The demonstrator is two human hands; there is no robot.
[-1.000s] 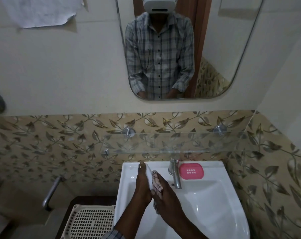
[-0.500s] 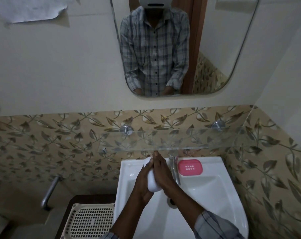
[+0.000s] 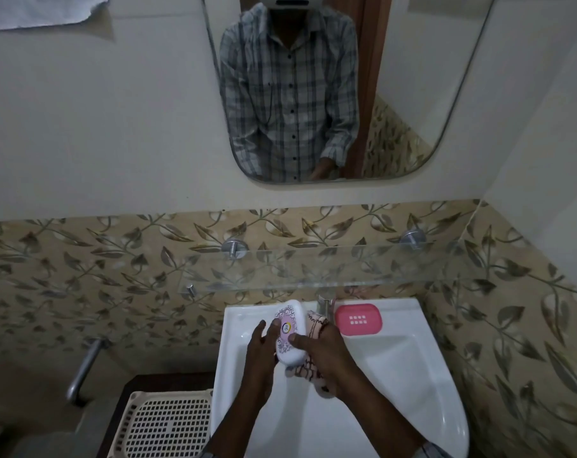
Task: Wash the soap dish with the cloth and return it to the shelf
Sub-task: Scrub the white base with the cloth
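**Soap dish held just left of the tap, long axis pointing at the shelf**

Head view: the soap dish (image 3: 290, 332) is held over the sink (image 3: 396, 358), just left of the tap (image 3: 324, 302) and a little nearer the person than it. Its long axis runs from the person toward the wall, the far end tipped up toward the glass shelf (image 3: 313, 269), which lies above and behind the tap. The dish is caught between the two hands. The left hand (image 3: 262, 345) is laid against the dish's left edge with fairly straight, spread fingers; its thumb is not seen. The right hand (image 3: 326, 352) is curled round the checked cloth (image 3: 308, 368), which is bunched between palm and dish, and its thumb is pressed across the dish's patterned top. The cloth is thus on the tap side of the dish. A pink tray (image 3: 358, 319) is set on the sink rim just right of the tap. Wiping appears to be the step in hand, and a return to the shelf would be a lift up and away past the tap, for which the left hand is judged the freer
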